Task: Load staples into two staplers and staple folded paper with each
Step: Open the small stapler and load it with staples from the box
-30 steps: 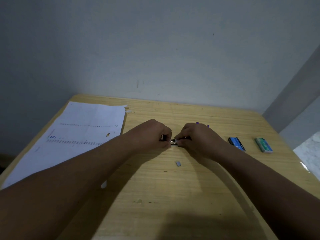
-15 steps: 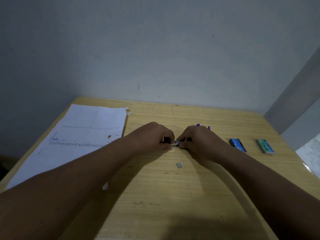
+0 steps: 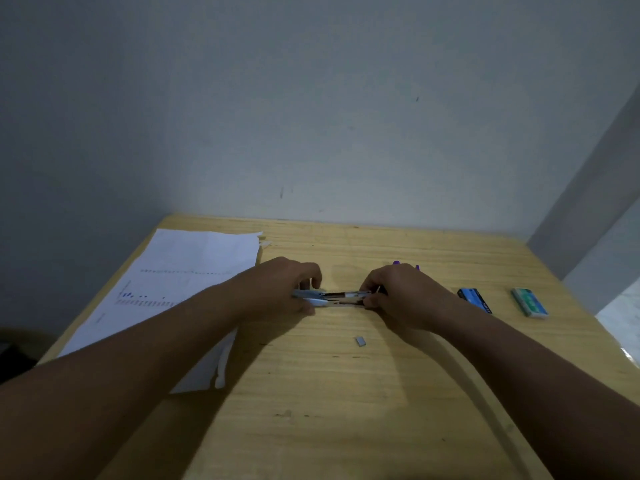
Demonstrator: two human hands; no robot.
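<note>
A small blue-grey stapler (image 3: 341, 298) lies opened out between my hands at the middle of the wooden table (image 3: 346, 410). My left hand (image 3: 287, 289) grips its blue handle end. My right hand (image 3: 401, 292) pinches the other end of its metal rail. Behind my right hand a purple object (image 3: 398, 263) peeks out, mostly hidden. A short strip of staples (image 3: 360, 340) lies loose on the wood nearer to me. Printed paper sheets (image 3: 180, 289) lie at the left.
Two staple boxes sit at the right: a dark blue one (image 3: 474, 299) and a green one (image 3: 530, 302). A grey wall stands right behind the table's far edge. The table's right edge runs close past the green box.
My hands have moved apart, the left one leftwards. The stapler, earlier almost hidden between them, now shows stretched open.
</note>
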